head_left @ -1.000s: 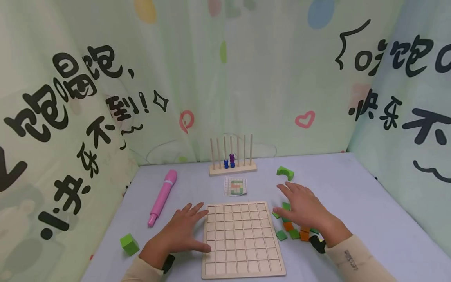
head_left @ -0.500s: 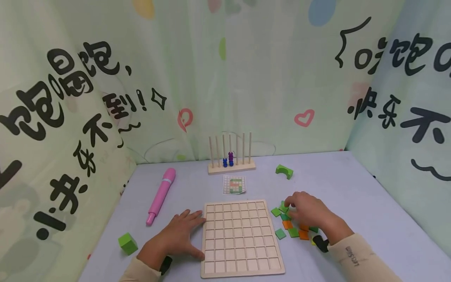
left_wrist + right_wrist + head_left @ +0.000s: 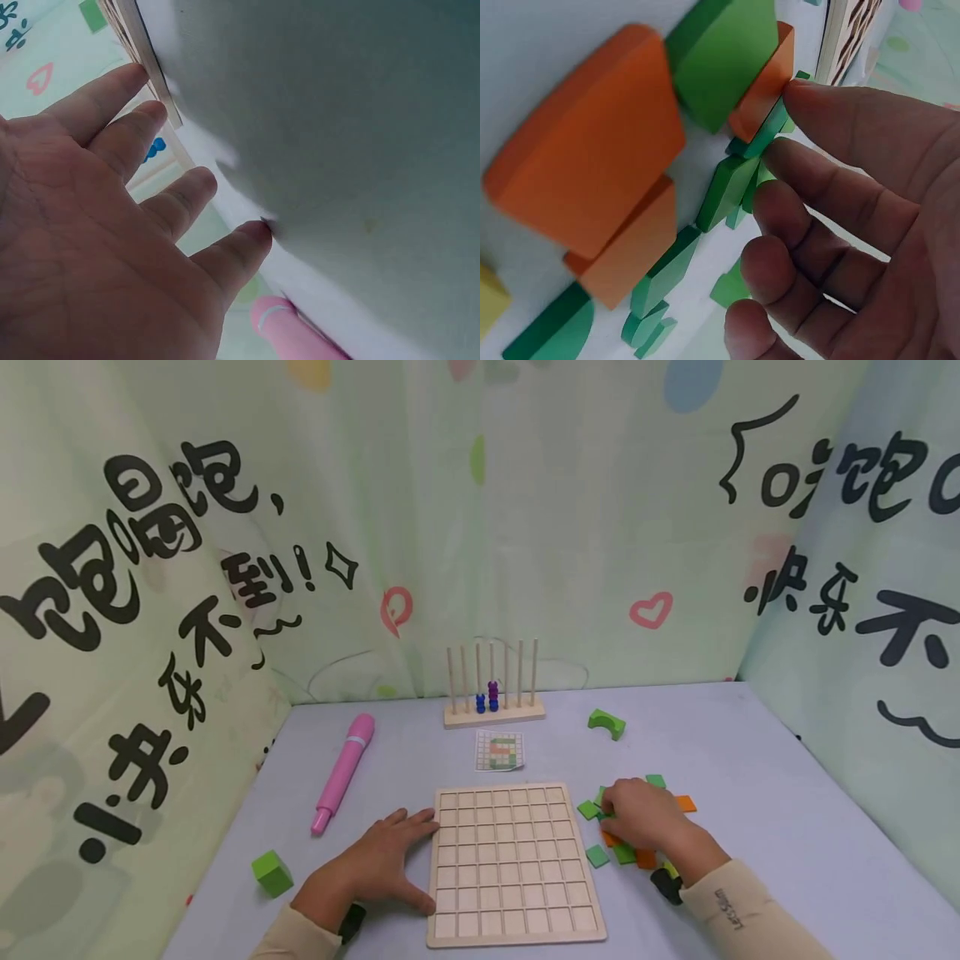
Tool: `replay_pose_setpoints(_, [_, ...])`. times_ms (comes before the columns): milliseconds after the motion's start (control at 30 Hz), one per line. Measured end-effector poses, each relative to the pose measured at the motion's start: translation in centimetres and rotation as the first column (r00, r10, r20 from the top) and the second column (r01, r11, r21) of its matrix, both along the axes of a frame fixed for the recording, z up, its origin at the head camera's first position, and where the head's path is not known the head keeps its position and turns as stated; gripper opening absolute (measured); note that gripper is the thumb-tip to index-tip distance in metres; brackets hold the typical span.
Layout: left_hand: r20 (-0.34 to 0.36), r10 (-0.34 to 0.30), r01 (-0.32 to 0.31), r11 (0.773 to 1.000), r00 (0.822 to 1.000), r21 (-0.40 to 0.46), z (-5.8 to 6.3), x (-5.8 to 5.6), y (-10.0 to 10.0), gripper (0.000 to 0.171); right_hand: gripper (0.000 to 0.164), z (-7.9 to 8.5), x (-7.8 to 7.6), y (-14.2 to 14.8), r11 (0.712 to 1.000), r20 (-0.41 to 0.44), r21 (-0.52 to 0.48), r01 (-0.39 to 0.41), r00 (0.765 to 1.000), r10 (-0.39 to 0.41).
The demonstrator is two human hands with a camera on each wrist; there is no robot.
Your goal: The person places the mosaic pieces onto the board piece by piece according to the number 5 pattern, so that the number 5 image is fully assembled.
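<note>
A right hand with bent fingers is hanging over small, flat, square green and orange tiles.
Whether it is pinching one is not showing clearly. The tiles are lying under and around its fingertips, right of a pale wooden board with little square dips. The left hand is spreading its fingers by the board's left edge, holding nothing and sitting farther from the tiles, which are looking smooth and round-cornered, with no long side.
</note>
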State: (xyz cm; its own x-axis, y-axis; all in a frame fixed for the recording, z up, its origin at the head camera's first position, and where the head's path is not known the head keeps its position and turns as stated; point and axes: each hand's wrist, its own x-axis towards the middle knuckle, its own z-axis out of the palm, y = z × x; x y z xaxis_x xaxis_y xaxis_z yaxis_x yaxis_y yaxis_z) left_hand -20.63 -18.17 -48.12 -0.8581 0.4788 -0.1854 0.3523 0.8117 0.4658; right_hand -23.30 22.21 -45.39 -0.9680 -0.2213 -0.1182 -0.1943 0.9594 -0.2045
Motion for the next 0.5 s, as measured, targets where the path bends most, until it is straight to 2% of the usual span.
replay_pose_setpoints(233, [0.015,0.013,-0.013,1.0,1.0,0.002,-0.08,0.11,0.07,0.115,0.009,-0.06,-0.01,-0.7,0.996,0.08,-0.035,0.084,0.993,-0.081])
replay_pose_setpoints(400, [0.02,0.013,-0.013,1.0,1.0,0.005,-0.1,0.05,0.13,0.115,0.017,0.05,-0.02,-0.87,0.988,0.153,-0.072,0.137,0.98,-0.125])
replay_pose_setpoints(500, [0.025,0.015,-0.015,1.0,1.0,0.002,-0.19,-0.07,0.08,0.115,0.018,0.12,-0.03,-1.02,0.986,0.155,-0.078,0.146,0.979,-0.133])
